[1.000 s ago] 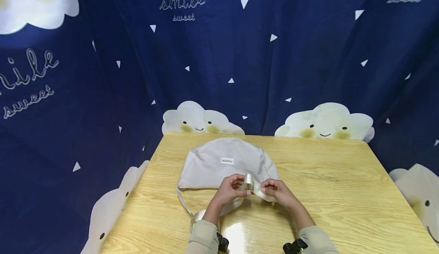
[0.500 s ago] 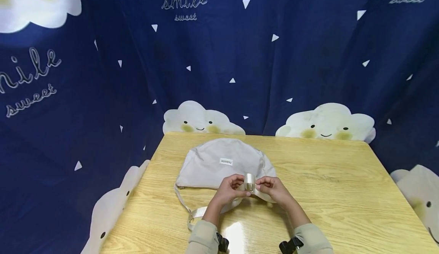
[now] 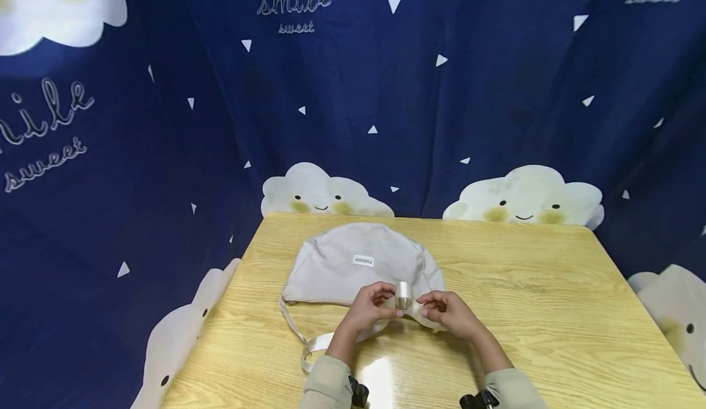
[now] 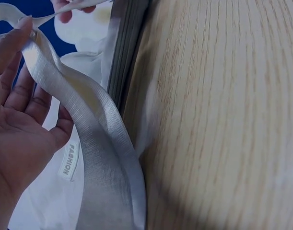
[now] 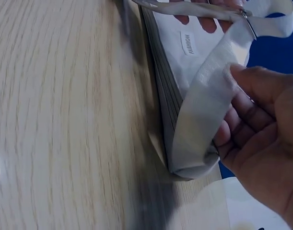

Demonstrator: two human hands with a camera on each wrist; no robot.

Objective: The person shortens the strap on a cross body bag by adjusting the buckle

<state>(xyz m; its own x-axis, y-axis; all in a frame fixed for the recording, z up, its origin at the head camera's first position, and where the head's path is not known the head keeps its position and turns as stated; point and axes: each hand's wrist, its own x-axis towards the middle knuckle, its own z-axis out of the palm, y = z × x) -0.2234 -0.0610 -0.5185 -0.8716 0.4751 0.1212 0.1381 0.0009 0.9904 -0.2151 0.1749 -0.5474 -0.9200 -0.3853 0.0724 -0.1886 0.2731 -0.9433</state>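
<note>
A pale beige shoulder bag (image 3: 336, 274) lies on the table, its small FASHION label (image 3: 363, 261) upside down in the head view. Its wide webbing strap (image 5: 204, 100) is lifted in front of the bag, held by both hands. My left hand (image 3: 368, 308) pinches the strap between thumb and fingertips, close to a thin metal slider buckle (image 5: 249, 24). Above the buckle a short loop of strap (image 3: 404, 290) stands up. Just to the right, my right hand (image 3: 453, 316) pinches the strap's other stretch between thumb and fingers.
The wooden table (image 3: 551, 311) extends to the right of the bag. Another strap part (image 3: 318, 343) curls on the table beside my left forearm. A dark blue curtain (image 3: 342, 90) with clouds hangs behind the table.
My right hand moved left to the buckle, then back a little to the right along the strap. The standing loop turned slightly. My left hand stayed nearly in place.
</note>
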